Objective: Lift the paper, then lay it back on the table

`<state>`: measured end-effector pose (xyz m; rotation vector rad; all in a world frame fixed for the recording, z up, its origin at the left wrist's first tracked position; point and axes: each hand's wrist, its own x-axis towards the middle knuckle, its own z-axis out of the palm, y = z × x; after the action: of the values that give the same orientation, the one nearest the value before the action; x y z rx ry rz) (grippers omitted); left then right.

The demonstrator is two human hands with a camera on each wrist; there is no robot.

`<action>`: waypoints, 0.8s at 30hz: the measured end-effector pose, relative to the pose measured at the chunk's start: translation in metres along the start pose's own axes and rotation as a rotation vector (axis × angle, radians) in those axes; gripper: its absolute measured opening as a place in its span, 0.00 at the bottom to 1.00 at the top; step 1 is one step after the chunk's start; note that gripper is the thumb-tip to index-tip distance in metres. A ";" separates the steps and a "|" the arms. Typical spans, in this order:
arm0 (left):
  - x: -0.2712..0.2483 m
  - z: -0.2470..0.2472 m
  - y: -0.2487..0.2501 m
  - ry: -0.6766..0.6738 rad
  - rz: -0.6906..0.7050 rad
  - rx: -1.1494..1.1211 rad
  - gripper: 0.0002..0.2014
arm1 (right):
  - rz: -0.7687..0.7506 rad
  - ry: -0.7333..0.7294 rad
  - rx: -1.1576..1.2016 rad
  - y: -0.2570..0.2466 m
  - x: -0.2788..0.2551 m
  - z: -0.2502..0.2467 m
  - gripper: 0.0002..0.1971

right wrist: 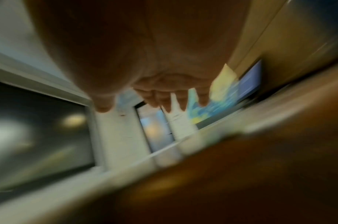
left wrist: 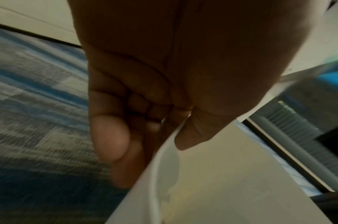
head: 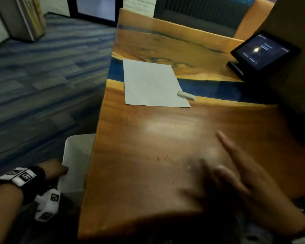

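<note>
- White sheet of paper hangs just off the left edge of the wooden table, pinched by the left hand, thumb over its edge.
- Second white sheet and small pale eraser-like block lie untouched farther up the table.
- Right hand, blurred, is spread flat with straight fingers low over the tabletop, holding nothing; contact unclear.

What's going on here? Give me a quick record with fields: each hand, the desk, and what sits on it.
Left hand: pinches a white paper sheet held off the desk's left edge.
Right hand: open, fingers spread over the desk; blurred.
Desk: glossy orange-brown wooden tabletop with blue streaks.
On desk: flat white paper, small pale eraser-like block, black tablet screen on a stand.
</note>
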<state>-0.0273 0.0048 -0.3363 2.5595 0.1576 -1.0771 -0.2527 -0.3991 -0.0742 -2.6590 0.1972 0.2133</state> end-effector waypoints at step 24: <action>-0.183 -0.035 0.010 0.250 0.014 -0.242 0.13 | 0.103 0.008 -0.448 0.027 0.008 0.041 0.46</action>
<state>-0.1298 0.0151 -0.1810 2.4594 0.3131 -0.6831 -0.2546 -0.4050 -0.1241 -3.0970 0.3224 0.3117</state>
